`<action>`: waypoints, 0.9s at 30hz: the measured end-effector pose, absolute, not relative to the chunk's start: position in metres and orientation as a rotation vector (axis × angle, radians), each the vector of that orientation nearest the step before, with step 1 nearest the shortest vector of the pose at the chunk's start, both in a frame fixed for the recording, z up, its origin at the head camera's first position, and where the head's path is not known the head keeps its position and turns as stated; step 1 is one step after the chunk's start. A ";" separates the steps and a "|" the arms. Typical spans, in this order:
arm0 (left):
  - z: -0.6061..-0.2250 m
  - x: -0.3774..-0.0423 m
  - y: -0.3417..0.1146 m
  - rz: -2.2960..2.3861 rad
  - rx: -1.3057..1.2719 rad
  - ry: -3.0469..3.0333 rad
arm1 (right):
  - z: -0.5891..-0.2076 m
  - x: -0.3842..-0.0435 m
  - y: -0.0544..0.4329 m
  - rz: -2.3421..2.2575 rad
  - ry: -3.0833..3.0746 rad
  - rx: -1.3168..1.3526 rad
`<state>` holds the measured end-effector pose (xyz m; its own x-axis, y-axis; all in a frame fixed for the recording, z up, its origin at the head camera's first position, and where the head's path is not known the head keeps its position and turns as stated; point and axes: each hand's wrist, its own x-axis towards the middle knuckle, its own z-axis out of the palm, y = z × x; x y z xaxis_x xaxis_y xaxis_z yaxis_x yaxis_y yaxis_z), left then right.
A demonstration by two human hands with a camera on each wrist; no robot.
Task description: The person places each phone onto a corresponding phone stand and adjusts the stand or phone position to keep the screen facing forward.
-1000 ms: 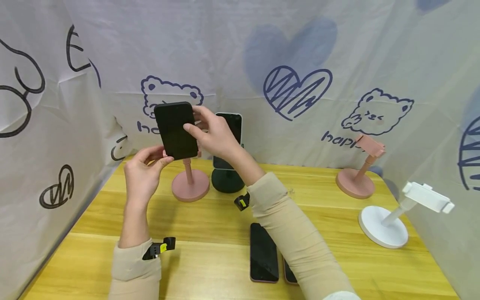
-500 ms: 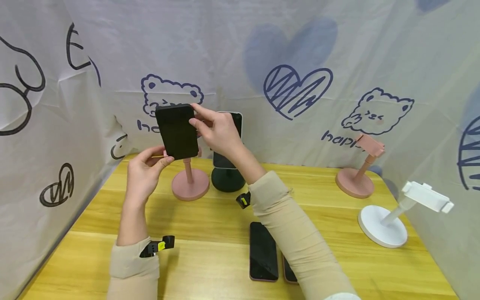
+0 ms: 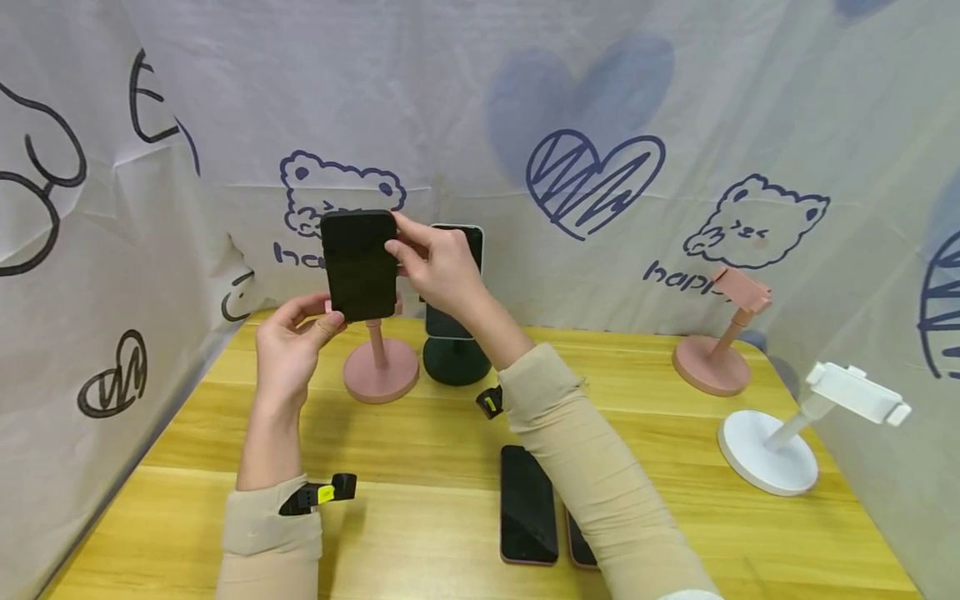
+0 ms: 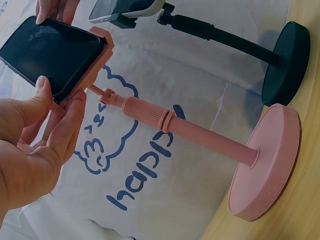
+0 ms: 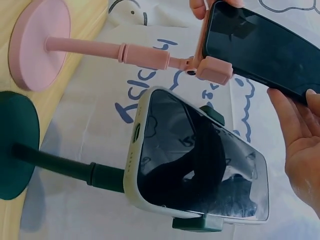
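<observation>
A black phone point(image 3: 358, 265) stands almost upright against the clamp point(image 4: 97, 50) of a pink stand point(image 3: 380, 369). My left hand point(image 3: 318, 321) pinches the phone's lower end and the clamp's edge between thumb and forefinger point(image 4: 60, 125). At the phone's upper right edge, my right hand point(image 3: 401, 242) grips it with thumb and fingers. In the right wrist view the black phone point(image 5: 265, 50) lies in the pink clamp point(image 5: 212, 67), with my right hand's palm point(image 5: 300, 130) just beneath its end.
Just behind stands a dark green stand point(image 3: 456, 360) with a white-cased phone point(image 5: 200, 160) clamped in it. Two dark phones point(image 3: 528, 504) lie flat on the yellow table point(image 3: 420, 433). A second pink stand point(image 3: 712, 362) and a white stand point(image 3: 772, 450) are at the right. Printed cloth walls enclose the table.
The black phone has turned more upright and shifted slightly right against the pink stand's clamp. My right hand's fingers moved up to its top right edge; the left hand stayed at the bottom.
</observation>
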<state>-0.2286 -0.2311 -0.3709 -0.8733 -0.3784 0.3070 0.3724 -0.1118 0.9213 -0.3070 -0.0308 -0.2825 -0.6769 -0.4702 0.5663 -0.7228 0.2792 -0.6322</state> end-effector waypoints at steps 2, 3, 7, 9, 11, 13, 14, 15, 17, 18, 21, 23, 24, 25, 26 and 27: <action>-0.371 -0.229 -0.232 -2.052 0.008 -1.652 | -0.283 -0.307 -0.030 1.358 -2.292 1.100; -0.372 -0.229 -0.232 -2.062 0.011 -1.643 | -0.282 -0.308 -0.030 1.349 -2.293 1.109; -0.373 -0.229 -0.232 -2.090 0.022 -1.622 | -0.282 -0.308 -0.030 1.281 -2.317 1.130; -0.373 -0.230 -0.232 -2.096 0.022 -1.615 | -0.281 -0.307 -0.029 1.235 -2.325 1.140; -0.373 -0.230 -0.232 -2.098 0.018 -1.608 | -0.281 -0.307 -0.029 1.200 -2.329 1.144; -0.373 -0.230 -0.231 -2.094 0.012 -1.605 | -0.280 -0.306 -0.029 1.188 -2.327 1.143; -0.373 -0.230 -0.231 -2.089 0.013 -1.606 | -0.281 -0.306 -0.029 1.190 -2.330 1.141; -0.373 -0.231 -0.231 -2.094 0.013 -1.600 | -0.281 -0.306 -0.029 1.199 -2.331 1.140; -0.373 -0.231 -0.231 -2.096 0.021 -1.598 | -0.282 -0.305 -0.029 1.212 -2.335 1.140; -0.373 -0.231 -0.231 -2.108 0.027 -1.588 | -0.282 -0.305 -0.029 1.213 -2.340 1.140; -0.373 -0.230 -0.231 -2.132 0.042 -1.573 | -0.284 -0.306 -0.029 1.206 -2.332 1.154; -0.373 -0.230 -0.232 -2.140 0.048 -1.573 | -0.284 -0.306 -0.029 1.199 -2.327 1.156; -0.373 -0.230 -0.232 -2.140 0.048 -1.577 | -0.285 -0.306 -0.029 1.197 -2.323 1.157; -0.373 -0.230 -0.232 -2.134 0.044 -1.582 | -0.286 -0.306 -0.029 1.197 -2.318 1.160; -0.373 -0.230 -0.232 -2.128 0.041 -1.589 | -0.286 -0.306 -0.029 1.199 -2.319 1.160; -0.373 -0.230 -0.233 -2.119 0.037 -1.595 | -0.287 -0.306 -0.029 1.200 -2.320 1.162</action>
<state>-0.2303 -0.2328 -0.3731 -0.8823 -0.3915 0.2615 0.3596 -0.2020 0.9110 -0.3061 -0.0290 -0.2868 -0.6367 -0.5292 0.5609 -0.7635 0.3308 -0.5547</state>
